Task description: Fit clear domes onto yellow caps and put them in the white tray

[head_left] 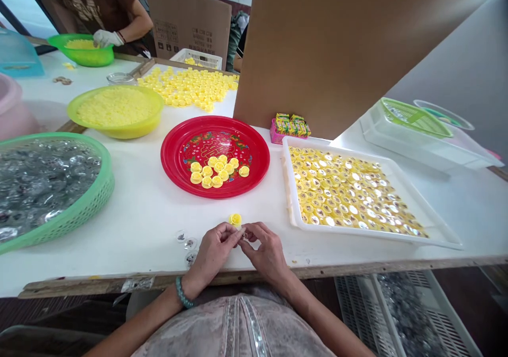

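Note:
My left hand [214, 251] and my right hand [268, 251] meet near the table's front edge, fingers closed in pinches. A small piece is between their fingertips, mostly hidden; I cannot make out its kind. Just beyond the fingers sits a round yellow plastic piece [235, 219], touching or almost touching the left fingertips. Beside my left hand lie several clear round discs [190, 244] with dark prints. Farther back, a red tray [174, 158] holds several yellow round pieces [217, 181]. To the right, a white tray [291, 188] is filled with yellow pieces with shiny, printed faces.
At left stand a green basket [105, 177] of clear discs and a yellow bowl [135, 129] of yellow parts. Behind the red tray, yellow pieces [190, 87] spread out. A cardboard sheet [309, 55] rises beyond a pink basket [277, 135]. A co-worker's gloved hand [105, 38] reaches into a green bowl [85, 57].

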Demonstrator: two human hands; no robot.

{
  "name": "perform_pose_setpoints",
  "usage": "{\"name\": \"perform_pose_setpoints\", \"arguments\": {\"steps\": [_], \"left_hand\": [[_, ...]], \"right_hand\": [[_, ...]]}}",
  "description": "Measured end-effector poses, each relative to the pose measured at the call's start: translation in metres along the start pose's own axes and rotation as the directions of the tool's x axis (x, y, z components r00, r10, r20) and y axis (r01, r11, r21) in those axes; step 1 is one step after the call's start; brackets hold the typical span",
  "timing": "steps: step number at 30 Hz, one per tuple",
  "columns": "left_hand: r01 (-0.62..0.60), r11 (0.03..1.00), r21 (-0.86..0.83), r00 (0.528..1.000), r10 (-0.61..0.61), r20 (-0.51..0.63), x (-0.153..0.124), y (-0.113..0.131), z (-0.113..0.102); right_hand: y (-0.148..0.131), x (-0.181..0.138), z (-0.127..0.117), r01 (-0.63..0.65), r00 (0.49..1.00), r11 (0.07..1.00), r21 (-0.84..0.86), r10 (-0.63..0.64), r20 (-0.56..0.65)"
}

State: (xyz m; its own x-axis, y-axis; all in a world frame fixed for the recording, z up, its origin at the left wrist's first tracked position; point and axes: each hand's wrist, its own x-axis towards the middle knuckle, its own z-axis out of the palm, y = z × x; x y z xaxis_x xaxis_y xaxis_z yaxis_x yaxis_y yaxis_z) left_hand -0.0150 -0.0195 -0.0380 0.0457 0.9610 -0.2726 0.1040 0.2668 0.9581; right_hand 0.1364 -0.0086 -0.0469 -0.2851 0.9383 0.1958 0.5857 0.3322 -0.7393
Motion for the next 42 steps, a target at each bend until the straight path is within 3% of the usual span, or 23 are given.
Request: {"name": "perform_pose_setpoints", "arguments": {"steps": [4, 7, 10, 15, 24, 32, 38, 42], "left_hand": [[-0.131, 0.865, 0.484, 0.976, 0.197, -0.088, 0.016, -0.005, -0.011], [-0.256, 0.757, 0.601, 0.957, 0.285, 0.048, 0.033, -0.009, -0.016], [-0.364, 0.733, 0.574, 0.931, 0.309, 0.196, 0.050, -0.010, -0.018], [-0.400, 0.800, 0.447, 0.913, 0.301, 0.276, 0.064, -0.012, -0.019], [-0.209, 0.966, 0.152, 0.958, 0.172, 0.230, 0.070, -0.025, -0.026], [-0.289, 0.931, 0.225, 0.946, 0.241, 0.216, 0.071, -0.024, -0.026], [-0.308, 0.914, 0.264, 0.943, 0.256, 0.214, 0.073, -0.025, -0.024], [-0.325, 0.901, 0.286, 0.938, 0.269, 0.217, 0.073, -0.024, -0.024]], "right_hand": [[0.014, 0.018, -0.019, 0.026, 0.995, 0.999, -0.025, -0.023, 0.096], [0.025, 0.031, -0.030, 0.088, 0.977, 0.995, -0.042, -0.078, 0.201], [0.031, 0.042, -0.034, 0.155, 0.956, 0.987, -0.042, -0.139, 0.256], [0.034, 0.054, -0.033, 0.258, 0.907, 0.965, -0.044, -0.226, 0.355], [0.030, 0.068, -0.024, 0.373, 0.842, 0.919, -0.124, -0.280, 0.460], [0.026, 0.073, -0.021, 0.452, 0.813, 0.859, -0.240, -0.285, 0.508], [0.025, 0.073, -0.019, 0.380, 0.849, 0.893, -0.242, -0.233, 0.475], [0.022, 0.074, -0.017, 0.351, 0.842, 0.896, -0.271, -0.175, 0.511]]}}
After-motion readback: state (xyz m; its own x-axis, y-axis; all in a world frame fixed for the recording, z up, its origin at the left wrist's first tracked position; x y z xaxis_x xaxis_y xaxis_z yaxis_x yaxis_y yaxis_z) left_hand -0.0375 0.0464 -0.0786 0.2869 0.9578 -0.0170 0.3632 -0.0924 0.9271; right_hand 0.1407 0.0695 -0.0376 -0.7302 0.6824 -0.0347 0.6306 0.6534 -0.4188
